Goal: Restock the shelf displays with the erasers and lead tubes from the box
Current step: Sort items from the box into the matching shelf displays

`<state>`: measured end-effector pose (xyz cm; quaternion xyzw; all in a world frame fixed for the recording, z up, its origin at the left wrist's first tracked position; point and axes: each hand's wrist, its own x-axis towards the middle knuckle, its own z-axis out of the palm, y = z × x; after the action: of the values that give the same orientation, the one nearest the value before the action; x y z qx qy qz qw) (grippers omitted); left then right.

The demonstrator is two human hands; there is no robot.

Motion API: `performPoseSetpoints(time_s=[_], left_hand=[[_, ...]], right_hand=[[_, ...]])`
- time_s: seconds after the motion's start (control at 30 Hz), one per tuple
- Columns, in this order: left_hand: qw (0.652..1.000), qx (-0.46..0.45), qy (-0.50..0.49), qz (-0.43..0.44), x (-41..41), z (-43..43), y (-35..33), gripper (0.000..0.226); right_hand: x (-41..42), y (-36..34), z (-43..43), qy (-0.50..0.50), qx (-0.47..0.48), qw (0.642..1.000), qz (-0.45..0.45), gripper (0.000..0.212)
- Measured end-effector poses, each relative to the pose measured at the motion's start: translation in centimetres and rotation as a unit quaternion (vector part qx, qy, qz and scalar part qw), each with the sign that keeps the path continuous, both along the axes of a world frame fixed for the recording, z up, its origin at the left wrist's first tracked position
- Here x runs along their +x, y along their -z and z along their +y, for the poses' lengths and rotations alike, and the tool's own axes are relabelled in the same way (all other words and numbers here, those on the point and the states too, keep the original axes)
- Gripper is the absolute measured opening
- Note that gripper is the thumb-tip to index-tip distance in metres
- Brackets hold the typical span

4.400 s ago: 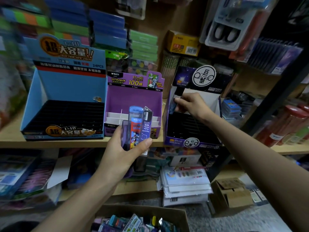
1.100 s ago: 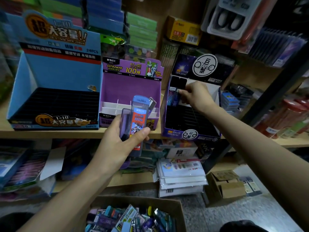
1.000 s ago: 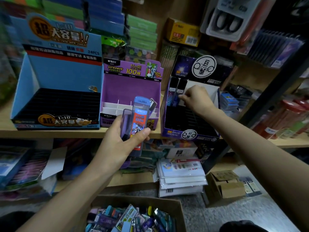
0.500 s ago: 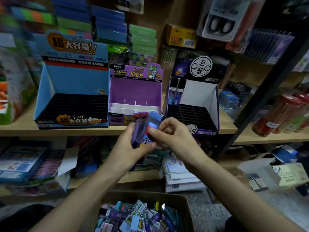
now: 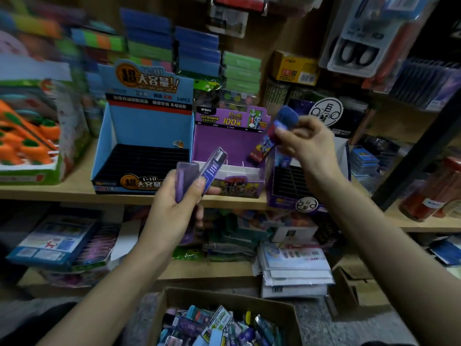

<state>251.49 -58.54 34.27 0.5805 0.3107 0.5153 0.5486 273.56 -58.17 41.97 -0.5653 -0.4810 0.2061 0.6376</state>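
My left hand point(image 5: 172, 211) grips two lead tubes, a purple one point(image 5: 184, 181) and a dark blue one point(image 5: 214, 166), in front of the shelf edge. My right hand point(image 5: 309, 148) pinches a blue-capped lead tube point(image 5: 272, 136) and holds it tilted over the purple display box point(image 5: 232, 136). The dark display box point(image 5: 294, 181) sits right of it, partly hidden by my right hand. An empty blue display box point(image 5: 139, 136) stands to the left. The cardboard box point(image 5: 224, 303) of mixed tubes and erasers lies on the floor below.
Stacked colour packs point(image 5: 172, 38) fill the shelf back. An orange toy pack point(image 5: 27, 136) sits at far left. Paper packs point(image 5: 294, 270) are piled on the lower shelf, and a small cardboard carton point(image 5: 349, 293) lies on the floor. A black shelf post point(image 5: 419, 151) slants at the right.
My right hand took the blue-capped tube out of my left hand's bundle and lifted it up and right, over the purple display box. My left hand still holds two tubes.
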Motion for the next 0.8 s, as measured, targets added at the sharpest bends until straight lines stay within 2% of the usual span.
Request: performPoseSetpoints(time_s=[0.2, 0.4, 0.53, 0.6, 0.7, 0.77, 0.8], left_hand=[[0.999, -0.023, 0.012, -0.022, 0.1, 0.2, -0.4, 0.031], [0.999, -0.041, 0.021, -0.029, 0.9, 0.3, -0.1, 0.026], [0.997, -0.061, 0.029, -0.047, 1.4, 0.4, 0.0, 0.025], [0.996, -0.066, 0.035, -0.049, 1.6, 0.4, 0.0, 0.024], [0.995, -0.075, 0.050, -0.041, 2.0, 0.5, 0.0, 0.028], [0.993, -0.084, 0.076, -0.030, 2.4, 0.5, -0.2, 0.033], [0.991, -0.088, 0.092, -0.027, 2.7, 0.4, -0.2, 0.033]], right_hand=[[1.6, 0.6, 4.4, 0.005, 0.000, 0.973, -0.232, 0.022], [2.0, 3.8, 5.3, -0.008, -0.042, 0.938, -0.343, 0.036], [2.0, 4.4, 4.9, 0.027, -0.007, 0.869, -0.495, 0.025], [1.9, 4.3, 4.5, 0.036, -0.015, 0.854, -0.519, 0.024], [1.2, 3.6, 3.0, 0.047, 0.013, 0.873, -0.486, 0.028], [0.1, 2.6, 1.2, 0.009, 0.066, 0.880, -0.470, 0.031], [-0.5, 2.0, 0.3, -0.028, 0.076, 0.872, -0.484, 0.033]])
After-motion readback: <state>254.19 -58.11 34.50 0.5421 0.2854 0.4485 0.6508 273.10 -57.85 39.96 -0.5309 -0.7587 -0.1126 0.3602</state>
